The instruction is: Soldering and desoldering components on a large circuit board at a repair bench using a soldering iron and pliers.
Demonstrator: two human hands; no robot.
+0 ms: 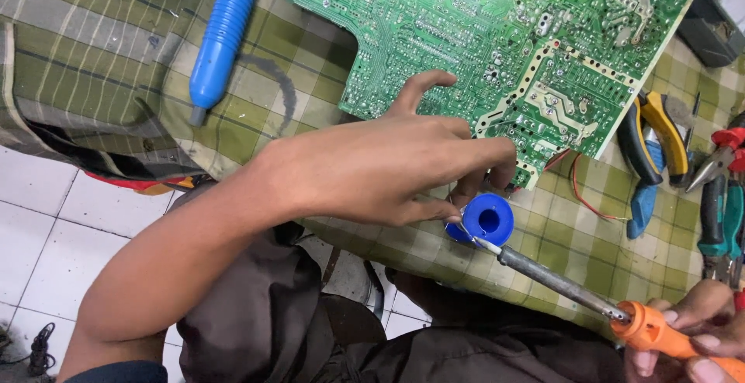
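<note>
Left hand (pixel 388 169) reaches across the desk (pixel 116 65) from the left; its grip is pinched, thumb and forefinger pressed on the rim of the blue solder spool (pixel 486 220), other fingers spread, one resting on the lower edge of the green circuit board (pixel 497 34). Spool sits on the checked cloth just below that board edge, bore facing the camera. Right hand (pixel 698 332) at bottom right, grip wrapped tight around the orange handle of the soldering iron (pixel 578 290). Iron's long axis runs diagonal, handle low right, tip up-left, and the tip meets the spool's lower edge right at the left fingertips; touching or a hair off, can't tell. So the spool lies up-left of the right grip, straight along the shaft, and the left hand is the nearer one, already on it. Blue desoldering pump (pixel 221 34) lies top left, well apart. Pliers (pixel 660 150) and cutters lie right of the board.
</note>
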